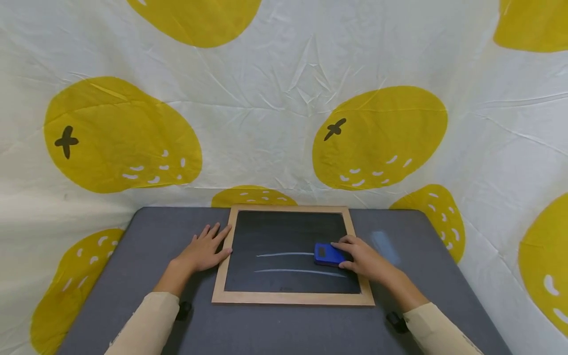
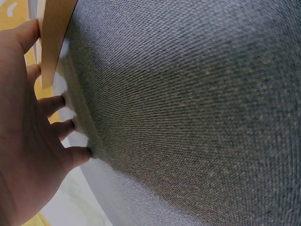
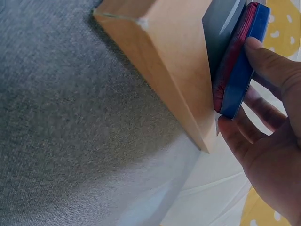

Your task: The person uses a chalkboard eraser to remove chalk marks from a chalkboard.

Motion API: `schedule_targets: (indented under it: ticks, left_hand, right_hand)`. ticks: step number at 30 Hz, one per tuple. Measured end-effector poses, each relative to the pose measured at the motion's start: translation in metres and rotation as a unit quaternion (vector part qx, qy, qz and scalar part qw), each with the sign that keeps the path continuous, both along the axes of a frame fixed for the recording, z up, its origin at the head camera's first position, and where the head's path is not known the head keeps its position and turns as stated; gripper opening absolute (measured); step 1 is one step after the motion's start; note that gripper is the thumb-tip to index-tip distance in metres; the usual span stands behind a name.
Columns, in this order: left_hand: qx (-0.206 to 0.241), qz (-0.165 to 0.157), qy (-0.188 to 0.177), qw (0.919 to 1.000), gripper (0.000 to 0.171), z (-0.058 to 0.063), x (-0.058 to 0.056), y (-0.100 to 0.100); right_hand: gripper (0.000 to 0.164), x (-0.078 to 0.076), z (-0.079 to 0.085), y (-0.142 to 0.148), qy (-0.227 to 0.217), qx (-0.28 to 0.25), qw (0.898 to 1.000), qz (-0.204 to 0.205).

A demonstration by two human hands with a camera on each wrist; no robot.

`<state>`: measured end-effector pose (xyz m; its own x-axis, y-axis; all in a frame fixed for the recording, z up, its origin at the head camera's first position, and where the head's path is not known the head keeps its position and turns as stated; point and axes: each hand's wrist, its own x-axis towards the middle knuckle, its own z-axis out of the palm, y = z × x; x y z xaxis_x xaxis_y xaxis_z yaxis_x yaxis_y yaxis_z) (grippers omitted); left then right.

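- Blue eraser point(image 1: 329, 254): set over the chalkboard point(image 1: 284, 229), right of its middle, its reddish felt face point(image 3: 234, 56) turned to the board; whether it is pressed fully flat cannot be told.
- Its right end is gripped by the right hand point(image 1: 366, 259), pinched between thumb and fingers; the left end is left uncovered.
- Two chalk lines are seen: the upper line point(image 1: 284, 254) is met by the eraser's left edge, while the lower line point(image 1: 297, 270) is left just below it.
- Wiping of the upper line seems to be in hand — a leftward stroke, felt held flat, would be called for.
- The wooden frame point(image 1: 293, 298) is touched at its left side by the thumb and index finger of the left hand point(image 1: 206, 251), fingers spread, nothing held — the board is probably being steadied.
- All is supported by the grey table point(image 1: 275, 330).
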<state>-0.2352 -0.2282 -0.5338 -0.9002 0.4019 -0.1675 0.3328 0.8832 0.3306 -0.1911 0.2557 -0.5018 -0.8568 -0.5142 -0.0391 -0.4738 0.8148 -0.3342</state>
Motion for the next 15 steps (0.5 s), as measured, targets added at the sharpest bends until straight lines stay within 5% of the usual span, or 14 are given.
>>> schedule_targets:
  ticks: [15]
  left_hand:
    - [-0.009,-0.006,0.001,0.9999,0.075,0.003,0.0,0.002]
  right_hand:
    - [0.058,-0.008,0.004,-0.041,-0.005,0.008,1.0,0.022]
